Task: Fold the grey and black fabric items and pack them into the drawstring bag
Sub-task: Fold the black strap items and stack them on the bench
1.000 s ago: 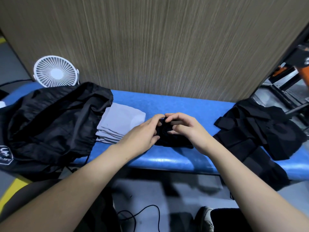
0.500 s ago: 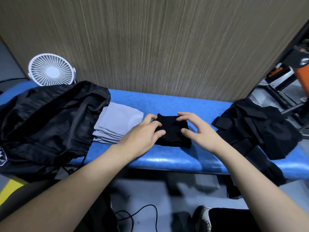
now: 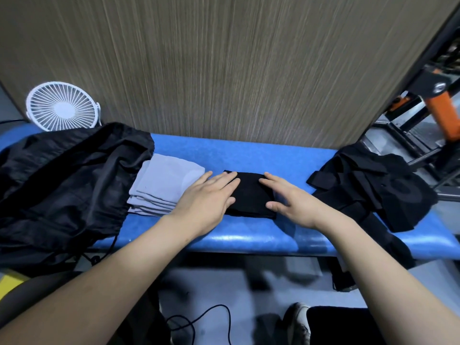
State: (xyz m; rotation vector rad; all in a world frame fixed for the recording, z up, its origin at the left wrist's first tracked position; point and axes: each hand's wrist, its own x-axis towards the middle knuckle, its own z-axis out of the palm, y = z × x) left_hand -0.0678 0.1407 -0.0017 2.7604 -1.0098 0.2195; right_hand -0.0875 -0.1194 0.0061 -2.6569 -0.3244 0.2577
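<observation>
A folded black fabric item lies flat in the middle of the blue padded bench. My left hand rests flat on its left edge, fingers spread. My right hand lies flat against its right edge, fingers apart. Neither hand grips anything. A stack of folded grey fabric items sits just left of the black piece, at the mouth of the black drawstring bag, which is spread over the bench's left end. A heap of unfolded black fabric lies at the right end.
A small white fan stands behind the bag. A wood-grain panel rises right behind the bench. Metal and orange equipment stands at the far right. A black cable and my shoe are on the floor below.
Both hands were pinching the black piece together at its top; they have since spread apart and flattened on it, and it now lies wider and flat.
</observation>
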